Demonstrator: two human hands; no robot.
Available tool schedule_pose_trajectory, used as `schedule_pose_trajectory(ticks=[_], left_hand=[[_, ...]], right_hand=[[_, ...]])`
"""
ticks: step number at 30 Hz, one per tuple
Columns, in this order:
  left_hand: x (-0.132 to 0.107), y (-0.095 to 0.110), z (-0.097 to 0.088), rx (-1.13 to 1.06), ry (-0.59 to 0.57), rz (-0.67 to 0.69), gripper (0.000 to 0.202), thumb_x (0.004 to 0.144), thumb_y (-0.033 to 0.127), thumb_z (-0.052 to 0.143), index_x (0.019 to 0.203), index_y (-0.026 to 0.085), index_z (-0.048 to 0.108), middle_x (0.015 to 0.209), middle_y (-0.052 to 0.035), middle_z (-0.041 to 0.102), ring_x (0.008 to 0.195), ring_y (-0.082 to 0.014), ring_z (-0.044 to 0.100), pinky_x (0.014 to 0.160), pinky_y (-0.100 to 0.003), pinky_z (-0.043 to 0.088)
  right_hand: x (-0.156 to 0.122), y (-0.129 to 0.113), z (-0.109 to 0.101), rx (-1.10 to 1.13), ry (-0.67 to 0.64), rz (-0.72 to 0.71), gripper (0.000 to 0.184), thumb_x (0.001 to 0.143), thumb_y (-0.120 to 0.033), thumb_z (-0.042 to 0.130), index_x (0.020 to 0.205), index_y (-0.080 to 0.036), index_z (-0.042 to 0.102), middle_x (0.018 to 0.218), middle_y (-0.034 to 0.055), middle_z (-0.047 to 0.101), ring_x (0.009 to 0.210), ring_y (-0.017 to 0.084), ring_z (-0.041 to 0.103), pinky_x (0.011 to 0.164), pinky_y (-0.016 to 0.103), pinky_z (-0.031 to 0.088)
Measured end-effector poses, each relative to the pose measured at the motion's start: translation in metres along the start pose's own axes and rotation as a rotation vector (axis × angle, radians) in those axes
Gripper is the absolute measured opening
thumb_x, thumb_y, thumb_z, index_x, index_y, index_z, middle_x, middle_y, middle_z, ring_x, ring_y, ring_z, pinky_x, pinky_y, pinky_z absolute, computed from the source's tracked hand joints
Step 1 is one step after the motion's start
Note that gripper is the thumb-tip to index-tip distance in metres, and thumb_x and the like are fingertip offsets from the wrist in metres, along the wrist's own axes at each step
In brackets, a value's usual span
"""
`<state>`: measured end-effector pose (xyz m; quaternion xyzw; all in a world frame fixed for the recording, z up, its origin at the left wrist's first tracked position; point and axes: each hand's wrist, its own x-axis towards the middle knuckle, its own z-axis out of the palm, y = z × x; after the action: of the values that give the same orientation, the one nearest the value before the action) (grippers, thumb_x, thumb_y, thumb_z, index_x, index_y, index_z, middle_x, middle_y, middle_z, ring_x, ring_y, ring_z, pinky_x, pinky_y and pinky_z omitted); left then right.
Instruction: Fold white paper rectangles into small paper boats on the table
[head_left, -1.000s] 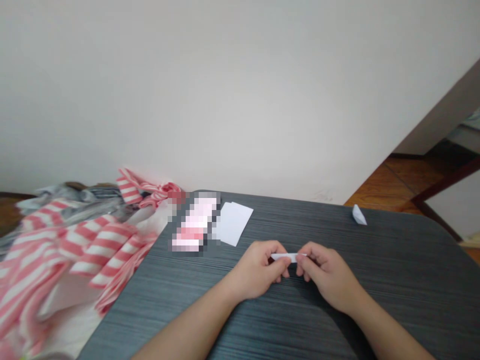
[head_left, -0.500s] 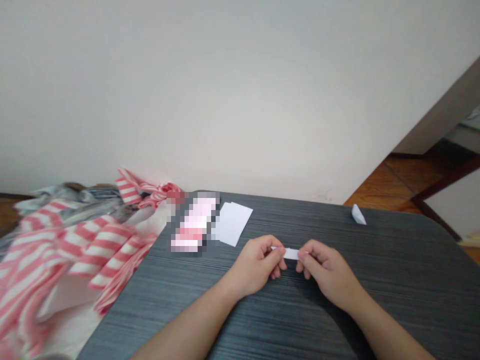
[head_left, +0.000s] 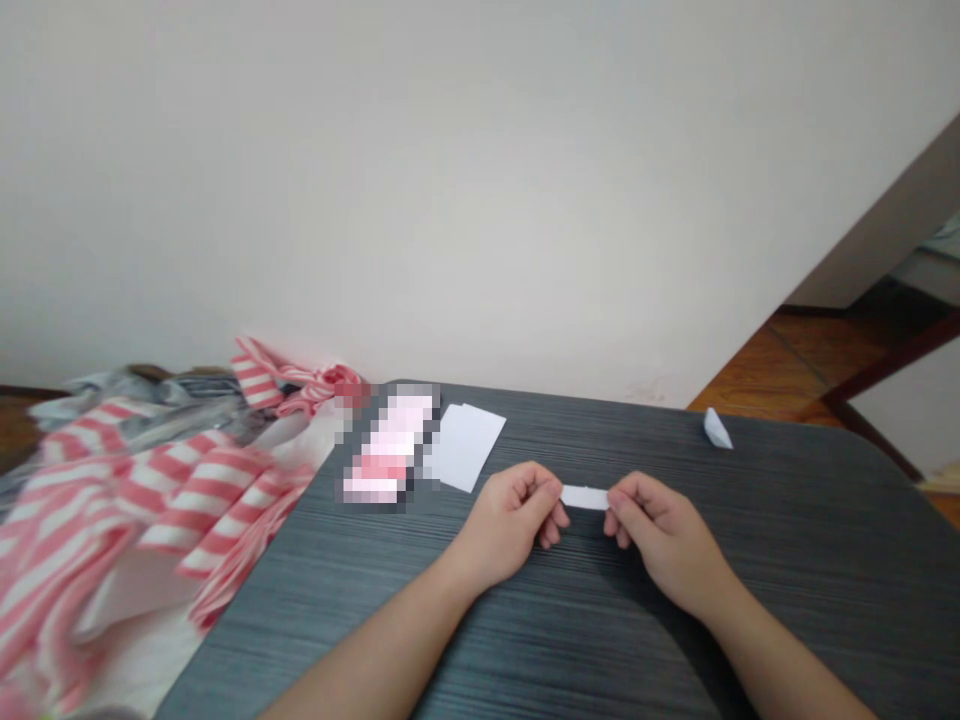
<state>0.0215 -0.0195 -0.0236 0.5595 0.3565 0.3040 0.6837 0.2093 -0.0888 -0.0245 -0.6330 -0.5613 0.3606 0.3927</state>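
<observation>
A narrow strip of white folded paper is stretched level between my hands above the dark table. My left hand pinches its left end between thumb and forefinger. At the other end, my right hand has the same kind of pinch. The ends of the strip are hidden by the fingertips. Beyond my left hand lie flat white paper sheets, slightly offset from each other.
The dark wood-grain table reaches to the wall. A small folded white paper piece stands near its far right edge. A blurred-out pink and white object lies at the far left. Striped red and white fabric is heaped left of the table.
My hands have moved a little apart, the left one leftward and the right one rightward. More of the paper strip shows between them, slightly farther from me.
</observation>
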Motion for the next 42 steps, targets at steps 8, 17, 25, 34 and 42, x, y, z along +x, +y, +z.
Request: schedule_pose_trajectory(ticks=[8, 17, 25, 34, 42], left_hand=[[0.0, -0.001, -0.001, 0.009, -0.03, -0.005, 0.022, 0.089, 0.034, 0.057, 0.079, 0.015, 0.054, 0.064, -0.0001, 0.062, 0.048, -0.0086, 0.053, 0.049, -0.021, 0.042], [-0.003, 0.001, -0.002, 0.213, -0.14, 0.045, 0.021, 0.085, 0.029, 0.061, 0.099, 0.014, 0.066, 0.074, 0.0003, 0.061, 0.058, -0.0097, 0.055, 0.055, -0.021, 0.042], [-0.004, 0.0, -0.004, 0.405, -0.213, 0.12, 0.019, 0.086, 0.03, 0.06, 0.087, 0.016, 0.073, 0.068, 0.0008, 0.06, 0.061, -0.0093, 0.048, 0.054, -0.019, 0.035], [-0.004, -0.001, -0.003, 0.234, -0.243, 0.046, 0.019, 0.087, 0.028, 0.058, 0.093, 0.014, 0.07, 0.072, -0.0016, 0.067, 0.065, -0.0113, 0.059, 0.063, -0.02, 0.046], [-0.004, 0.002, -0.003, 0.283, -0.245, 0.042, 0.019, 0.087, 0.029, 0.058, 0.087, 0.014, 0.071, 0.071, -0.0016, 0.067, 0.063, -0.0102, 0.058, 0.06, -0.019, 0.043]], right_hand=[[0.0, 0.0, 0.001, 0.03, -0.009, 0.013, 0.03, 0.096, -0.036, 0.047, 0.071, -0.02, 0.054, 0.059, -0.0018, 0.058, 0.055, 0.014, 0.053, 0.059, 0.027, 0.04], [0.003, 0.001, 0.008, 0.082, -0.09, 0.007, 0.028, 0.095, -0.032, 0.048, 0.07, -0.021, 0.05, 0.054, -0.0051, 0.053, 0.051, 0.012, 0.048, 0.055, 0.025, 0.038], [0.004, 0.0, 0.01, 0.195, -0.148, 0.023, 0.028, 0.097, -0.034, 0.046, 0.076, -0.018, 0.055, 0.062, -0.0017, 0.06, 0.054, 0.012, 0.053, 0.057, 0.024, 0.04], [0.003, 0.002, 0.016, 0.288, -0.162, -0.007, 0.006, 0.089, -0.021, 0.058, 0.085, -0.019, 0.054, 0.068, -0.0034, 0.057, 0.061, 0.011, 0.051, 0.06, 0.024, 0.041], [0.002, 0.006, 0.016, 0.248, -0.159, -0.016, 0.005, 0.089, -0.021, 0.058, 0.086, -0.02, 0.055, 0.068, -0.0035, 0.057, 0.06, 0.012, 0.051, 0.058, 0.024, 0.039]])
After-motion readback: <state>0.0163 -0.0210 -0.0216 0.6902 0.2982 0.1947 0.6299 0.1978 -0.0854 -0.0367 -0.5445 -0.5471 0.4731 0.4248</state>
